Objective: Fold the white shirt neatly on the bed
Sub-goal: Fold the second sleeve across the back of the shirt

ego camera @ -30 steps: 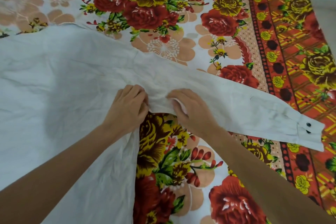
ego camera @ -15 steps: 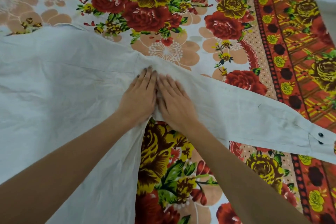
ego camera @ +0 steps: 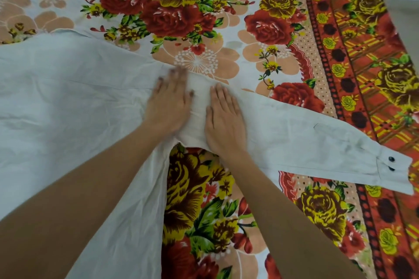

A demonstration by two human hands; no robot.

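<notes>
Here, a creased white cotton long-sleeved shirt (ego camera: 68, 106) is spread flat across the left and centre of a bed covered by a floral bedsheet printed with red and yellow roses (ego camera: 199, 199), its body running off the left and bottom edges of the frame. One long white sleeve with a buttoned cuff (ego camera: 306, 140) is stretched out to the right and slightly toward the camera, its long axis slanting from the armpit seam down to the cuff, where two small dark buttons (ego camera: 391, 163) are seen. The left hand (ego camera: 169, 104) is pressed palm-down, fingers extended and together, on the cloth where sleeve joins body; its fingertips are smeared by motion blur. The right hand (ego camera: 224, 118) is laid flat just beside it on the sleeve's root, fingers straight, nothing gripped. A narrow strip of fabric is left between the two palms.

The sleeve is seen to lie wholly to the right of both hands, so the right hand is the nearer one to its length and cuff; a fold of the sleeve back across the body would probably have to be carried leftward along that slanted axis.

The collar, the far sleeve and the hem are cut off or hidden by the forearms. Which face of the shirt is turned up cannot be told.
</notes>
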